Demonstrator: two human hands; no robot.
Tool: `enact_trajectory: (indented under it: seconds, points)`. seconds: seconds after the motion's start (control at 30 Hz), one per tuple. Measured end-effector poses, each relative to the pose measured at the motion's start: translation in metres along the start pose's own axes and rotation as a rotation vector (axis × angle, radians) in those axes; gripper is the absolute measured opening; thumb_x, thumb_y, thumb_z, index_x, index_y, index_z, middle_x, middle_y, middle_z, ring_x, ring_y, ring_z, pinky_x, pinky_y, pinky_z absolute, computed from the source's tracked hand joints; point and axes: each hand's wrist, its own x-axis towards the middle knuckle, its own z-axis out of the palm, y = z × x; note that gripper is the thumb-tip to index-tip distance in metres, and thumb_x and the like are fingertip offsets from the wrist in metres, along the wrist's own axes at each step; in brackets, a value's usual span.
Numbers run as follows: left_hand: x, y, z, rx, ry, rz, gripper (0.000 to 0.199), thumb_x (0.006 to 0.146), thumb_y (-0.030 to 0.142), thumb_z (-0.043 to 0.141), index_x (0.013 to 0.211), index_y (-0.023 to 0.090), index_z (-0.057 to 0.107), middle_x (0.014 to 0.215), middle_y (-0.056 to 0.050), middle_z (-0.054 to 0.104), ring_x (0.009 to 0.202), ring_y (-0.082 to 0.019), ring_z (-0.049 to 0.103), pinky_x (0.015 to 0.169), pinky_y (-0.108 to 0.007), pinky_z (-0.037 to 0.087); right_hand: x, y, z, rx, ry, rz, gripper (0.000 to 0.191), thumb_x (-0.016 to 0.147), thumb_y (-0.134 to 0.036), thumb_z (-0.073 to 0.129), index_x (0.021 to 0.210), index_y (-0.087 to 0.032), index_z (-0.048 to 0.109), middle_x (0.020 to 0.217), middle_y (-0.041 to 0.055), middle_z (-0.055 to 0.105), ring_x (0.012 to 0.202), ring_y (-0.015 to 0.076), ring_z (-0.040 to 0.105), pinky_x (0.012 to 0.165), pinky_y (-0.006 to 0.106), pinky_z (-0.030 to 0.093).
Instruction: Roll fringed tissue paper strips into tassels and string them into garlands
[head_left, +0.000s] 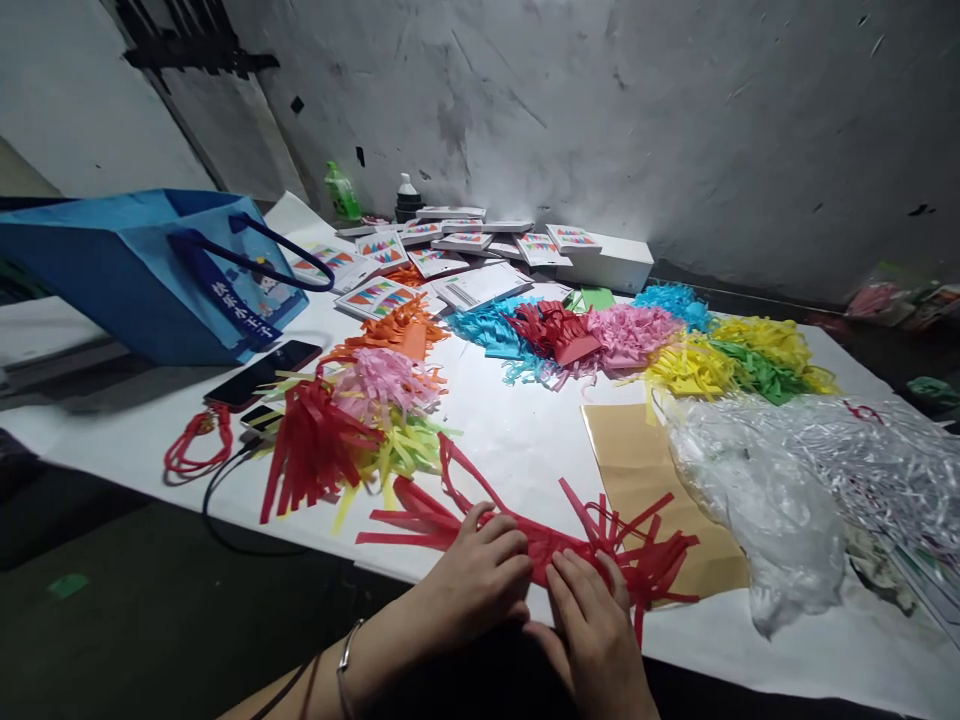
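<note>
A red tissue-paper tassel lies stretched across the near edge of the table, its cut strips fanning out at both ends. My left hand is closed over the middle band, fingers curled onto the paper. Beside it, my right hand rests its straight fingers flat on the same band, with the thumb apart at the near side. Part of the band is hidden beneath both hands. Under the tassel's right end is a sheet of brown paper.
Finished tassels in red, pink, orange and yellow lie left; more colours lie beyond. Flat printed boxes are piled at the back. A blue bag, phone and cable stand left. Crumpled clear plastic covers the right side.
</note>
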Motion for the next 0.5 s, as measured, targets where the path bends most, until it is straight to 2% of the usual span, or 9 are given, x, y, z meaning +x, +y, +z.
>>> enact_trajectory:
  seconds: [0.1,0.13,0.2,0.23,0.27,0.4,0.5]
  points:
    - [-0.018,0.004,0.004,-0.027,-0.021,0.080,0.038,0.085,0.059,0.068,0.093,0.022,0.062,0.091,-0.001,0.069,0.087,-0.022,0.058,0.107,-0.048,0.023,-0.012,-0.002,-0.002,0.076,0.076,-0.062,0.024,0.101,-0.029,0.053,0.107,-0.013,0.071,0.103,0.0070,0.078,0.099,0.0209,0.071,0.116,0.043,0.027]
    - [-0.022,0.006,0.004,-0.030,-0.026,0.090,0.033,0.088,0.054,0.067,0.094,0.022,0.061,0.090,0.000,0.069,0.086,-0.021,0.058,0.108,-0.048,0.022,-0.016,-0.002,-0.004,0.084,0.077,-0.095,0.024,0.101,-0.021,0.049,0.107,-0.014,0.071,0.100,0.0059,0.078,0.098,0.0195,0.071,0.116,0.042,0.028]
    - [-0.028,0.010,0.003,-0.031,-0.031,0.081,0.010,0.097,0.033,0.060,0.095,0.022,0.061,0.089,0.001,0.068,0.084,-0.019,0.057,0.108,-0.047,0.021,-0.021,0.001,-0.009,0.085,0.041,-0.135,0.031,0.102,-0.010,0.041,0.108,-0.014,0.071,0.099,0.0046,0.078,0.098,0.0169,0.072,0.114,0.039,0.030]
    - [-0.030,0.012,0.001,-0.035,-0.025,0.059,0.008,0.099,0.022,0.054,0.095,0.022,0.061,0.088,0.001,0.067,0.083,-0.018,0.056,0.107,-0.046,0.022,-0.024,0.002,-0.012,0.090,0.020,-0.139,0.033,0.101,-0.008,0.039,0.110,-0.014,0.070,0.100,0.0045,0.078,0.099,0.0165,0.071,0.113,0.038,0.030]
    - [-0.030,0.014,0.000,-0.043,-0.019,0.030,0.016,0.100,0.015,0.049,0.093,0.022,0.061,0.086,0.001,0.067,0.082,-0.018,0.056,0.105,-0.045,0.024,-0.025,0.004,-0.013,0.102,0.008,-0.126,0.032,0.101,-0.008,0.040,0.111,-0.014,0.069,0.100,0.0048,0.078,0.099,0.0169,0.071,0.111,0.039,0.031]
    - [-0.027,0.017,-0.008,-0.074,-0.016,-0.136,0.021,0.099,0.012,0.046,0.084,0.020,0.059,0.087,-0.001,0.065,0.082,-0.019,0.055,0.093,-0.043,0.032,-0.029,0.002,-0.011,0.114,0.006,0.088,0.017,0.098,-0.013,0.052,0.102,-0.019,0.067,0.096,0.0040,0.074,0.094,0.0192,0.068,0.103,0.043,0.034]
    - [-0.018,0.017,-0.013,-0.062,-0.131,-0.254,0.020,0.099,0.015,0.046,0.084,0.019,0.059,0.090,-0.004,0.064,0.084,-0.022,0.055,0.089,-0.044,0.036,-0.025,-0.005,-0.005,0.041,0.033,0.268,0.018,0.100,-0.017,0.049,0.092,-0.022,0.065,0.091,0.0035,0.070,0.090,0.0207,0.064,0.097,0.045,0.034]
